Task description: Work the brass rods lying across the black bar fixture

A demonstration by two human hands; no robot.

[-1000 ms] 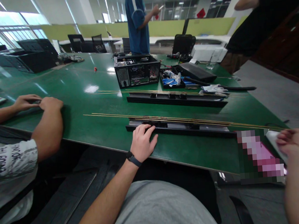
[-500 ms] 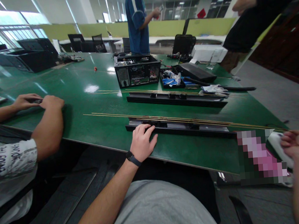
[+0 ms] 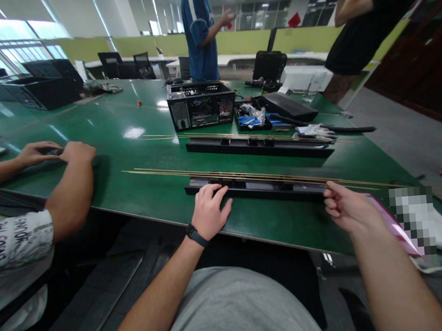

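Note:
Near the table's front edge lies a black channel-shaped rail (image 3: pixel 263 189) with black fittings inside. Several thin gold-coloured rods (image 3: pixel 168 171) run lengthwise above it and stick out past its left end. My left hand (image 3: pixel 211 209), wearing a dark watch, rests on the rail's front edge left of the middle, fingers apart and thumb out to the side. At the rail's right end, my right hand (image 3: pixel 344 204) is closed in a pinch around a thin rod. Its curled fingers partly cover the rail end.
Behind lies a second black rail (image 3: pixel 258 147) with rods above it. Further back are an open computer case (image 3: pixel 201 106), gloves (image 3: pixel 314 131) and a black cover (image 3: pixel 285 108). A pink-edged object (image 3: pixel 394 223) lies at right. At left, a co-worker's hands (image 3: pixel 76 151) hold something small.
My right hand has moved left from beyond the rods' right ends to the rail's right end. My left hand stays on the rail. The pink-edged object now shows more.

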